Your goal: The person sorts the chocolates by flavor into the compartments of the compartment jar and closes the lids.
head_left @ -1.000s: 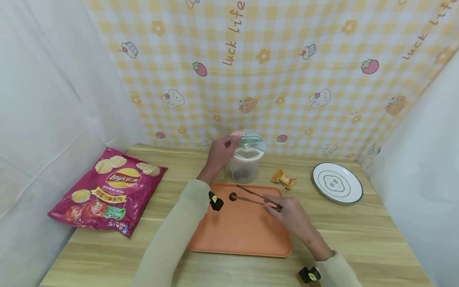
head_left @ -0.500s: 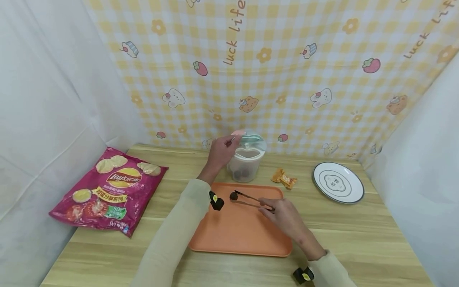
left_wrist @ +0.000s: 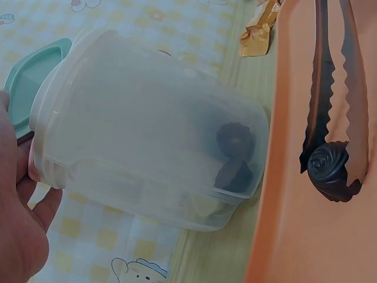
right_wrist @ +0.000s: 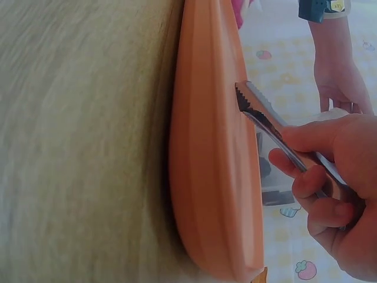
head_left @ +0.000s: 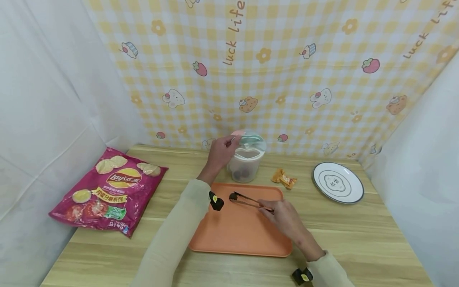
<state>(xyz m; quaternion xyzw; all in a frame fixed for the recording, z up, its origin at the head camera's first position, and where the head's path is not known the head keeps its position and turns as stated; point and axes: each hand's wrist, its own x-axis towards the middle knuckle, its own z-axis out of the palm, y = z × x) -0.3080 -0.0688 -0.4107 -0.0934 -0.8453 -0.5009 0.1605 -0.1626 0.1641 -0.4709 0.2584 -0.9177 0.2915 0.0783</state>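
A: Where are the hands?
B: The right hand (head_left: 285, 219) curls round the tongs (head_left: 248, 200), whose tips pinch a dark sweet (left_wrist: 330, 171) just above the tray (head_left: 240, 235). The left hand (head_left: 218, 153) pinches the jar's (head_left: 245, 163) lid (head_left: 251, 139) at its rim.

A: What lies around them?
B: The jar stands on the counter (head_left: 358, 239), just beyond the tray's far edge, with more dark sweets (left_wrist: 235, 156) at its bottom. A wrapped candy (head_left: 283, 178) lies beside the jar, on the right hand's side; a plate (head_left: 337, 182) sits farther out that way. Well apart from the left hand, on its outer side, a chip bag (head_left: 107, 189) lies flat.
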